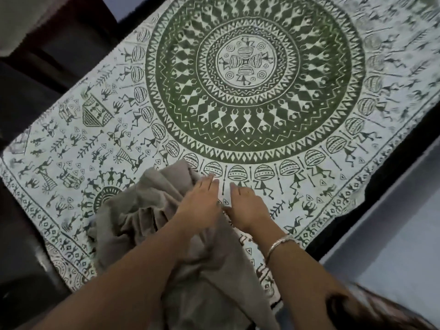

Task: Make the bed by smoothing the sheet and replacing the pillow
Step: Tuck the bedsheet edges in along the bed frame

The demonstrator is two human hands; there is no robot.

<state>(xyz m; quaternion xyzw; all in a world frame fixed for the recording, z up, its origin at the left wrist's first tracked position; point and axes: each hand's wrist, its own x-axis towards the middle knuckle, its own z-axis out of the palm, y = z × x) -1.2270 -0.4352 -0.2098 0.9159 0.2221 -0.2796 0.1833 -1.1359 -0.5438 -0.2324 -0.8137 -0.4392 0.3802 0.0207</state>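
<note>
A white bed sheet point(250, 75) printed with a large green mandala and small tribal figures covers the bed and lies mostly flat. Near the front edge sits a crumpled beige cloth point(147, 210), bunched in folds and trailing toward me. My left hand point(202, 203) rests flat on the right side of that beige cloth, fingers stretched out. My right hand point(245, 206), with a silver bangle at the wrist, lies palm down on the sheet beside it, fingers extended. The two hands almost touch. No pillow is in view.
Dark furniture or shadow point(35, 79) borders the bed on the left. Pale grey floor point(392, 246) runs along the right side of the bed. The sheet's edge point(333, 225) hangs at the right front. Some hair shows at the lower right corner.
</note>
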